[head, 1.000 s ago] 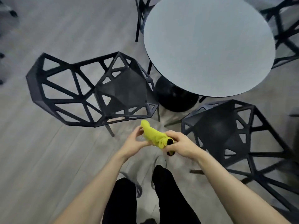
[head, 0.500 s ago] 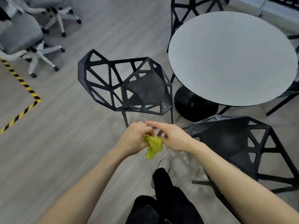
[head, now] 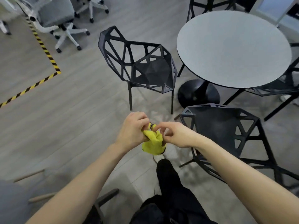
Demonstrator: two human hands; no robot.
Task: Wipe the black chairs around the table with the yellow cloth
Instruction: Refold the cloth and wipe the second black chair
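Between the two hands, the yellow cloth (head: 153,143) is held bunched. It is gripped by the curled fingers of the left hand (head: 132,130) and pinched by the right hand (head: 176,135). Beyond the fingers, a black chair (head: 145,68) is stood beside the worktop (head: 233,49).

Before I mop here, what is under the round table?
Under the round table a black pedestal base stands on the grey floor. The tabletop covers the upper column and the floor further back, so anything there cannot be seen.
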